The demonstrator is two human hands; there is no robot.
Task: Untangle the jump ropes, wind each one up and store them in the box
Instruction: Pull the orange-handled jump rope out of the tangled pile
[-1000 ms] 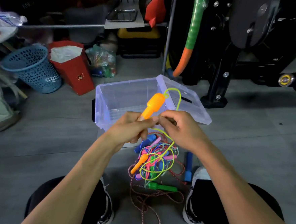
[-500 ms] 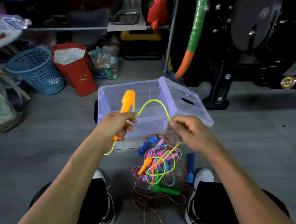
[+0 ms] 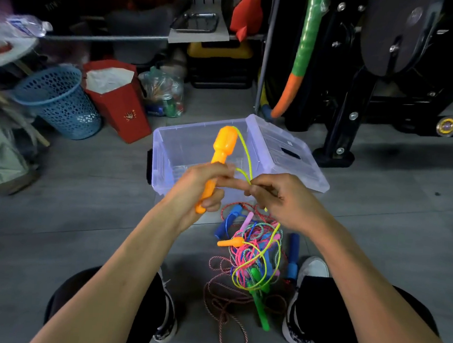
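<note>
Clear plastic box (image 3: pixel 195 147) behind, left fingers (image 3: pixel 214 174) gripping orange handle (image 3: pixel 220 154), right fingers (image 3: pixel 256 190) pinching yellow-green rope (image 3: pixel 245 151), blue basket (image 3: pixel 61 103) far left

Orange handle (image 3: pixel 219 158) with yellow-green cord (image 3: pixel 245 156), centre of frame. Clear, faintly violet box (image 3: pixel 194 153) behind. Tangled ropes (image 3: pixel 252 250), lower centre: pink, blue, yellow-green, red-and-white twist. Blue handle (image 3: pixel 293 256), green handle (image 3: pixel 260 305) alongside. Perforated blue basket (image 3: pixel 61 103), upper left; red bag (image 3: pixel 117 102) adjacent. Grey floor (image 3: pixel 84 201).
</note>
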